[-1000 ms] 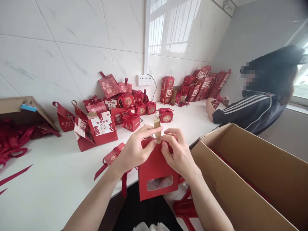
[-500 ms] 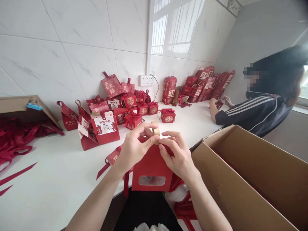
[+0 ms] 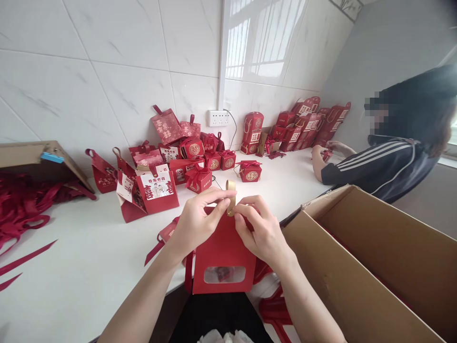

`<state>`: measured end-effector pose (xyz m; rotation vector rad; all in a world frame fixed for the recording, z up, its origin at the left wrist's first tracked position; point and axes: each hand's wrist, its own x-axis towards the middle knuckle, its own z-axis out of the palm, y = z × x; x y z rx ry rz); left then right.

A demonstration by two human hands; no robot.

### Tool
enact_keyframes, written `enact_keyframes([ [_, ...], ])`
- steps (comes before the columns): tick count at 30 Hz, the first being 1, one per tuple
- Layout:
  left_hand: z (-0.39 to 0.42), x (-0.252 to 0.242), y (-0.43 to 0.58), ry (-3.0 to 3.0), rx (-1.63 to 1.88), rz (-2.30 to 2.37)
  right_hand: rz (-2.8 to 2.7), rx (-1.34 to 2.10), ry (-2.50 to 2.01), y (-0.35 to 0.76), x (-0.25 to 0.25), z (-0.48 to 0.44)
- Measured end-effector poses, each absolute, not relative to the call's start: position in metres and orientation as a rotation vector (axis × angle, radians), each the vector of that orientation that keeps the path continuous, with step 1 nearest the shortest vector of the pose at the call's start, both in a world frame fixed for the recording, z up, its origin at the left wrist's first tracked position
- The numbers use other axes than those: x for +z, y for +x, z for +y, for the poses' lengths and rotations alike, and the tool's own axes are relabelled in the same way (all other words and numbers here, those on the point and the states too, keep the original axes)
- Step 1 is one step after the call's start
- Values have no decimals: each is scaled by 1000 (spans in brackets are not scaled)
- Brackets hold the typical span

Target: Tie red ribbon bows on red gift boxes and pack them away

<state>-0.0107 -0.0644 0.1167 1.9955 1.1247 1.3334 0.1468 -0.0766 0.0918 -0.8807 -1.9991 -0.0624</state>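
A red gift box [image 3: 224, 250] with a clear oval window stands upright in front of me at the table's edge. From its top rises a gold ribbon loop [image 3: 231, 188] with a small brass-coloured fastener at its base. My left hand [image 3: 204, 216] is closed, thumb and forefinger at the ribbon's left side. On the other side my right hand [image 3: 262, 226] pinches at the top edge of the box, by the fastener. Its fingertips partly hide the box top. Left of the box, partly behind my left wrist, lies a flat red card piece [image 3: 167, 232] with a dark red ribbon.
Finished-looking red boxes [image 3: 157, 188] crowd the table along the wall. Dark red ribbons [image 3: 21, 205] spill from a carton [image 3: 71, 162] at left. A large cardboard box [image 3: 328, 252] stands close on my right. Beyond it, a person [image 3: 382, 157] handles a small red item.
The gift box has tipped slightly and its window sits a little lower. My left fingers have shifted a bit off the ribbon's base, showing more of the loop and fastener.
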Motion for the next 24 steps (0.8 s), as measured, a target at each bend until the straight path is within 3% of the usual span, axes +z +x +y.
enact_keyframes([
  [8,-63,112,-11,1982,1356,1123,-2000,-95,-851,144,92,-74],
  [24,-67,110,-18,1994,1311,931,-1758,363,-893,142,98,-74],
])
